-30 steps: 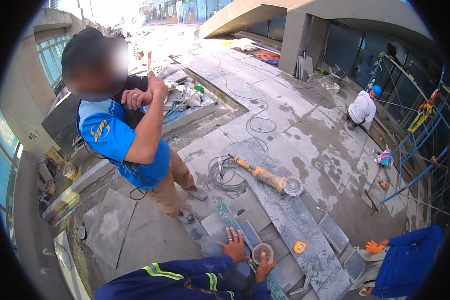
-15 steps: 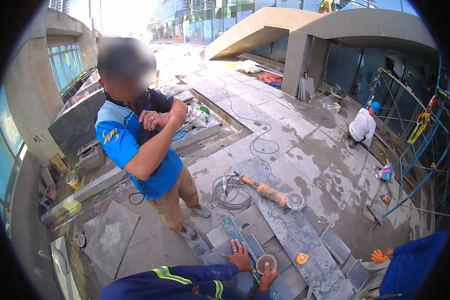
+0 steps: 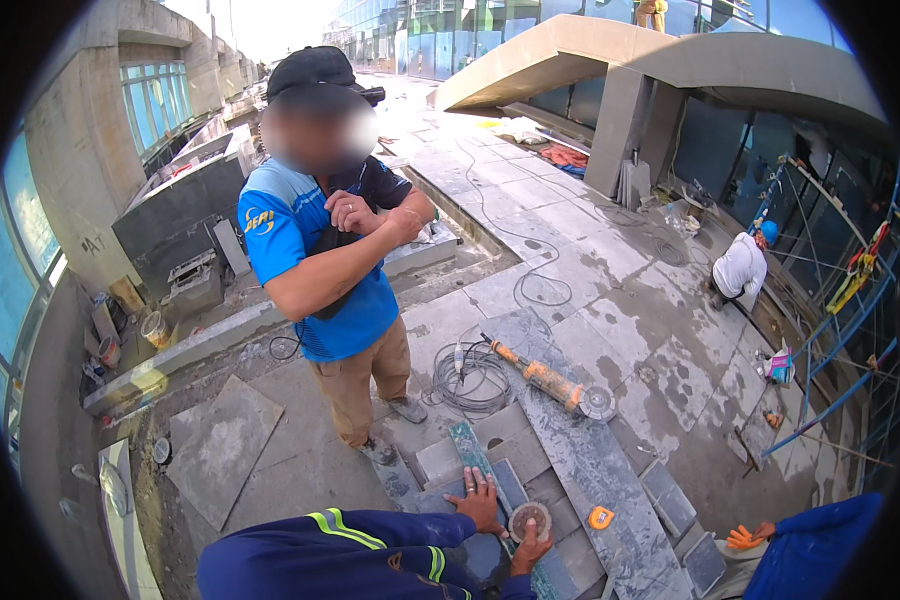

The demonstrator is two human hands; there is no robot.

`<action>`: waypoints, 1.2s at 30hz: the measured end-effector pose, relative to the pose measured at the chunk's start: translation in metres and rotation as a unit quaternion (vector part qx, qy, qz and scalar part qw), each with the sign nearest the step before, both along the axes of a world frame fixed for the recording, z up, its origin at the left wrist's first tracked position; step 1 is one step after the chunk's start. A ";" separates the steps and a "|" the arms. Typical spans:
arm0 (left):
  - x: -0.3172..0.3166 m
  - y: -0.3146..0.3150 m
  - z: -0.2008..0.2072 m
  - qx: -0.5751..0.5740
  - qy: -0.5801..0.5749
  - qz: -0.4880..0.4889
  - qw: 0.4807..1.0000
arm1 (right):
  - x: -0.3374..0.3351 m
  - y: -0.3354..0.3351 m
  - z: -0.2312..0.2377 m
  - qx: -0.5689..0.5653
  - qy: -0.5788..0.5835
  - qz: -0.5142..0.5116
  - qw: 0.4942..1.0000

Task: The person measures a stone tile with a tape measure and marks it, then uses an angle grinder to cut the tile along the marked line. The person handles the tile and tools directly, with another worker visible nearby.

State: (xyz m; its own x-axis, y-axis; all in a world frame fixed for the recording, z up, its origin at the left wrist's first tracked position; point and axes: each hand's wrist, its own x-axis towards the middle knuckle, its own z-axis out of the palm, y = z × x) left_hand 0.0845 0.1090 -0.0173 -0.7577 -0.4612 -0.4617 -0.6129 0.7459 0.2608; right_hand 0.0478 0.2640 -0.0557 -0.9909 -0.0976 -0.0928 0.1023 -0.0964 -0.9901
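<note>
My left hand [image 3: 480,503] lies with fingers stretched over a long, narrow greenish strip [image 3: 473,450] and the dark slab piece beside it. Just to its right, my right hand [image 3: 532,548] grips a round grey disc [image 3: 523,516] with a brownish middle by its near edge. The disc sits on or just above the strip; the exact contact is hidden. Under and around both hands are several cut grey stone tiles [image 3: 510,427]. A long grey stone slab [image 3: 595,480] runs along the right side of them.
On the long slab lie an orange angle grinder [image 3: 550,383] and an orange tape measure [image 3: 600,517]. A coiled cable [image 3: 470,375] lies near a standing person in a blue shirt [image 3: 320,260]. An orange-gloved person [image 3: 815,550] is at lower right; another crouches by blue scaffolding [image 3: 840,390].
The view has shifted, so the scene sits a little differently. The standing person has turned their head toward me, arms still folded. My hands keep about the same place on the strip and disc.
</note>
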 end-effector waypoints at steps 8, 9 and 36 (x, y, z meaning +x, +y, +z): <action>0.002 0.003 0.005 -0.008 0.001 -0.005 1.000 | -0.001 0.005 -0.016 0.014 0.017 0.002 1.000; 0.004 0.001 0.007 -0.007 -0.006 -0.005 1.000 | 0.002 0.004 -0.017 0.017 0.009 0.000 1.000; -0.012 -0.018 -0.025 -0.113 -0.069 -0.109 0.985 | 0.003 -0.004 -0.023 0.092 0.033 -0.001 0.995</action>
State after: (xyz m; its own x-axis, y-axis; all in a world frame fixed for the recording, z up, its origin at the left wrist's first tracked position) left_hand 0.0724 0.0914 -0.0421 -0.7875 -0.3970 -0.4715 -0.4494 0.8933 -0.0016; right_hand 0.0507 0.2598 -0.0786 -0.9956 -0.0830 -0.0429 0.0357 0.0861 -0.9956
